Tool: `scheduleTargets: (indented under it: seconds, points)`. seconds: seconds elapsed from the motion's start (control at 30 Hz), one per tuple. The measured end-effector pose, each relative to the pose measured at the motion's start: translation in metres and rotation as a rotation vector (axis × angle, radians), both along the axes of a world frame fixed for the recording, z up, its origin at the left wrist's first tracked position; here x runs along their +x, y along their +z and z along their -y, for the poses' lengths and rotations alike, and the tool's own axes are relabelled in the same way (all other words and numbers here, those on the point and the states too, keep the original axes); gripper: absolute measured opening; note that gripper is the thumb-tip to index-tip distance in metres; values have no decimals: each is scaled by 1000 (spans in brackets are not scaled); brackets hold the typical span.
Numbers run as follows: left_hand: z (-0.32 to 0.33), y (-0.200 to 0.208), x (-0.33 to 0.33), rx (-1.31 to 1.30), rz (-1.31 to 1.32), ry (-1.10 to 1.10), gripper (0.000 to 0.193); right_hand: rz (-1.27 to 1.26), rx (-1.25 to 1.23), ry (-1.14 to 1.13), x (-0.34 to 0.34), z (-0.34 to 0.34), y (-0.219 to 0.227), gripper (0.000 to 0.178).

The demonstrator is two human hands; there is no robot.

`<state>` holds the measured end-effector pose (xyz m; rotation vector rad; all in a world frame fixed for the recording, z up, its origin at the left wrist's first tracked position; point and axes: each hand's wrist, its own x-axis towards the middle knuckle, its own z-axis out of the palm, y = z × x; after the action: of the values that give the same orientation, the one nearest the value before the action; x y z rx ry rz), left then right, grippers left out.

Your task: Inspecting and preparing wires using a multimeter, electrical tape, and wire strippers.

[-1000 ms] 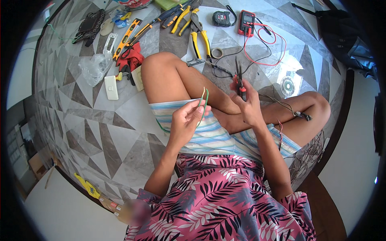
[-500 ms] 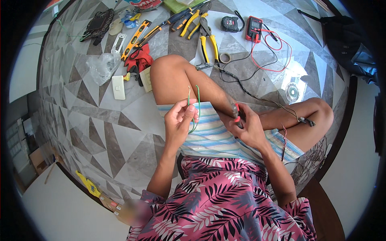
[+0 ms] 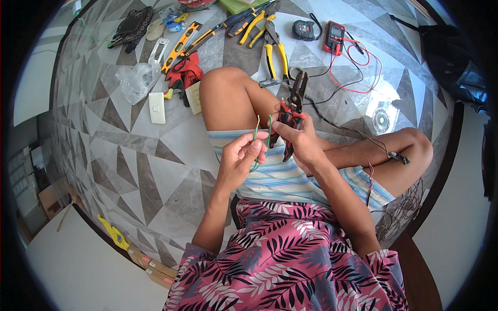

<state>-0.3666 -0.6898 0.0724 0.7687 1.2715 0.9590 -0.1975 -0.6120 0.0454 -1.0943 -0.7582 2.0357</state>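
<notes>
My left hand point(image 3: 240, 159) pinches a looped green wire point(image 3: 270, 124) over my lap. Both wire ends point up side by side, and the left one shows bare copper at its tip. In my right hand point(image 3: 302, 141) is a pair of red-and-black wire strippers point(image 3: 296, 98), its dark jaws pointing up and away from me. The strippers sit just right of the wire's green end; whether they touch it I cannot tell.
Beyond my knees lie yellow-black pliers point(image 3: 270, 54), a tape measure point(image 3: 303, 30), a red multimeter point(image 3: 334, 37), a spirit level point(image 3: 181, 46), red gloves point(image 3: 185, 71) and a white switch plate point(image 3: 157, 108). A dark cable point(image 3: 353, 133) crosses my right leg.
My right hand has raised the wire strippers and brought them left, beside the wire. They have turned so the jaws point away from me. My left hand still pinches the wire.
</notes>
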Motion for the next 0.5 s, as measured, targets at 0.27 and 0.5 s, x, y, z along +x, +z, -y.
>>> scheduleTargets:
  seconds: [0.27,0.5]
  points:
    - [-10,-2,19,-14,-217,32,32,84,136,-25,14,10,4,40]
    - [-8,0,26,-17,-257,-12,27,201,-87,315,71,18,37,44]
